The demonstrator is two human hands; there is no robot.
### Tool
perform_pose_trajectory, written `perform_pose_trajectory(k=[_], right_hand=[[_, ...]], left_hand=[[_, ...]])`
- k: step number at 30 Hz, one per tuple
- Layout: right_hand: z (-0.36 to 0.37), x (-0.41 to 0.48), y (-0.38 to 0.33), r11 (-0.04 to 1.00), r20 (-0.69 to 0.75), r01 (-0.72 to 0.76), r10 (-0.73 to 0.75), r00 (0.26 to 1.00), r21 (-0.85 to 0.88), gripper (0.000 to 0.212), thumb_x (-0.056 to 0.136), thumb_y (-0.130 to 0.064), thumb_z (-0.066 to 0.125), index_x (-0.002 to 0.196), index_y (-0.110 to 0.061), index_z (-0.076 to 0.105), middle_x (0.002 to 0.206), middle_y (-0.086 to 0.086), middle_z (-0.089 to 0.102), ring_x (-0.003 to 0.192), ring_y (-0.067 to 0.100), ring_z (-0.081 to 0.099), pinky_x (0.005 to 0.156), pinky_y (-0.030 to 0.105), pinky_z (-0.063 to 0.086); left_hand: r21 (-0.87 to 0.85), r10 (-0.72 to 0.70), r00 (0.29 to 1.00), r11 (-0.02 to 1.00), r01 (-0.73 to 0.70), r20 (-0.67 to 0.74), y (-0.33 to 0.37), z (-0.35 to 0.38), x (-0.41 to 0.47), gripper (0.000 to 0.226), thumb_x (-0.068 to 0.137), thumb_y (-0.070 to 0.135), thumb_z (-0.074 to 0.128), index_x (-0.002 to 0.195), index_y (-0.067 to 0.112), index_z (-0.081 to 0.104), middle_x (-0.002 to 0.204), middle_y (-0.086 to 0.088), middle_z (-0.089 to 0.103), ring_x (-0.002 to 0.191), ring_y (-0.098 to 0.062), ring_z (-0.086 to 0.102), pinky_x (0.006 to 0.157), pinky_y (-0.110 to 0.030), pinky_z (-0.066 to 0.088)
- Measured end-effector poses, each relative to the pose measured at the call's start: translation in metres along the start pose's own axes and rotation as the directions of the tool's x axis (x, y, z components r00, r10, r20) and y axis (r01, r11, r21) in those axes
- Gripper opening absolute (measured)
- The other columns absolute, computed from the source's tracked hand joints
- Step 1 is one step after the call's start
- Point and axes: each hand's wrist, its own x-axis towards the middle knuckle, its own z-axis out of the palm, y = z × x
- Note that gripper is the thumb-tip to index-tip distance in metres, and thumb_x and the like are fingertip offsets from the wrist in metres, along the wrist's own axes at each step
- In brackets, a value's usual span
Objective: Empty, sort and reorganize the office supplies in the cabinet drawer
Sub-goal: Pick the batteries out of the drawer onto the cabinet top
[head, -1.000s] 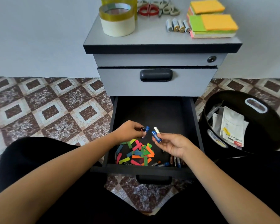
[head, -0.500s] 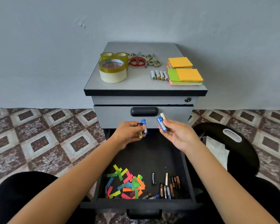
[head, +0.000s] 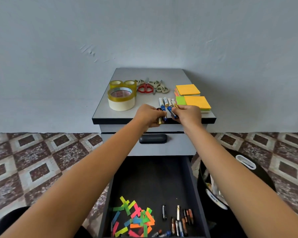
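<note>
Two hands meet at the near edge of a grey cabinet top (head: pixel 144 74), each clamped on batteries. The left hand (head: pixel 149 114) curls its fingers round a black-and-gold battery (head: pixel 159 119) and a blue one beside it. The right hand (head: pixel 187 115) pinches a blue battery (head: pixel 172 112) between thumb and fingertips; whether it holds more cannot be told. Just beyond the knuckles a short row of batteries (head: pixel 165 101) lies side by side on the top, between a large roll of tape (head: pixel 121 100) on the left and stacked sticky notes (head: pixel 193 99) on the right. Two smaller yellow tape rolls (head: pixel 123 84) and several pairs of scissors (head: pixel 145 87) lie farther back. Below, the bottom drawer (head: pixel 153 177) stands pulled out. At its near end lie a heap of coloured paper strips (head: pixel 136 219) on the left and loose batteries (head: pixel 179 220) on the right. A black bin (head: pixel 263 179) stands on the patterned tile floor (head: pixel 41 160), right of the drawer.
</note>
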Motion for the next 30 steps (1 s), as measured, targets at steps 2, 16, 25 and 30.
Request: perform_pose_trajectory(k=[2,16,25,30], right_hand=[[0.005,0.009,-0.005,0.998,-0.054,-0.003,-0.001,0.999,-0.07,0.015,0.084,-0.008,0.067,0.095,0.001,0.072,0.086,0.015,0.069,0.073,0.021,0.061,0.082,0.042,0.055],[0.029,0.022,0.0,0.938,-0.132,0.038,-0.089,0.987,-0.345,0.018,0.09,-0.014,0.06,0.096,0.001,0.068,0.095,0.015,0.067,0.087,0.029,0.063,0.057,0.024,0.036],[0.018,0.013,0.004,0.748,0.084,0.288,-0.299,0.951,-0.599,0.017,0.091,-0.009,0.057,0.076,-0.001,0.06,0.077,0.016,0.057,0.071,0.027,0.049,0.053,0.028,0.03],[0.004,0.017,0.007,0.658,0.205,0.4,-0.355,0.912,-0.638,0.025,0.094,-0.015,0.053,0.095,0.002,0.07,0.095,0.022,0.067,0.082,0.03,0.056,0.066,0.03,0.041]], left_hand=[[0.053,-0.004,0.999,0.999,0.006,-0.036,0.007,0.003,0.011,0.026,0.083,0.015,0.071,0.101,-0.001,0.061,0.091,-0.015,0.065,0.067,-0.017,0.063,0.06,-0.026,0.055],[0.142,0.014,0.993,0.99,0.003,-0.12,0.014,0.007,0.035,0.019,0.082,0.009,0.071,0.085,-0.001,0.055,0.084,-0.018,0.061,0.067,-0.023,0.06,0.072,-0.038,0.058],[0.487,0.247,0.965,0.855,-0.175,-0.087,0.006,0.004,0.025,0.004,0.083,0.013,0.065,0.082,0.009,0.063,0.088,-0.019,0.068,0.075,-0.027,0.063,0.078,-0.04,0.057],[0.577,0.34,0.939,0.777,-0.25,-0.052,0.0,0.004,0.025,0.023,0.086,0.021,0.064,0.102,0.005,0.068,0.091,-0.011,0.069,0.074,-0.017,0.055,0.052,-0.019,0.04]])
